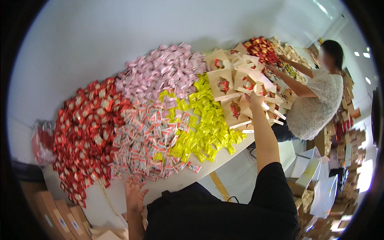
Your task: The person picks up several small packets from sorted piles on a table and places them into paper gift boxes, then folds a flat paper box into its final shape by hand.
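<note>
My left hand (135,193) is at the table's front edge, palm partly up and fingers apart, with its fingertips beside a pile of small white-and-red packets (141,138). My right arm stretches to the far right, where my right hand (256,99) touches a stack of cream cardboard boxes (223,85) with shaped windows showing red contents. Its fingers are partly hidden among the boxes, so I cannot tell whether they grip one. Yellow packets (207,120) lie between the boxes and the white-and-red ones.
Pink packets (168,69) and red packets (87,120) are heaped along the wall on the white table (192,177). A co-worker (318,99) reaches into red-and-gold packets (261,49) at the far end. Cardboard cartons (57,216) stand lower left; clear plastic bins (324,195) stand at right.
</note>
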`<move>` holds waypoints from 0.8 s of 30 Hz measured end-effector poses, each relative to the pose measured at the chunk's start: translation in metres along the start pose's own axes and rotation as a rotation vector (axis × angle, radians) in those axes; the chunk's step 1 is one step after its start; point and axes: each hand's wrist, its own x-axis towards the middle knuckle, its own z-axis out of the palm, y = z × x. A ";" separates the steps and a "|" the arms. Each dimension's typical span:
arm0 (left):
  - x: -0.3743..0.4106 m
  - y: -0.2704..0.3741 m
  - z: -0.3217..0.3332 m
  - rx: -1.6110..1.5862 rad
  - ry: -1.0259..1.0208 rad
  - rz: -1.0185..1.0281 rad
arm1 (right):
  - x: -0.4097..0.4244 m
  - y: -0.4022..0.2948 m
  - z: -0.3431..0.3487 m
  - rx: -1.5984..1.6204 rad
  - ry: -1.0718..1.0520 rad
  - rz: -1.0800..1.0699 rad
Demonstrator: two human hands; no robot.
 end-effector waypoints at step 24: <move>-0.214 -0.089 -0.208 0.498 1.165 0.269 | -0.558 0.135 -0.045 -0.491 -1.656 0.083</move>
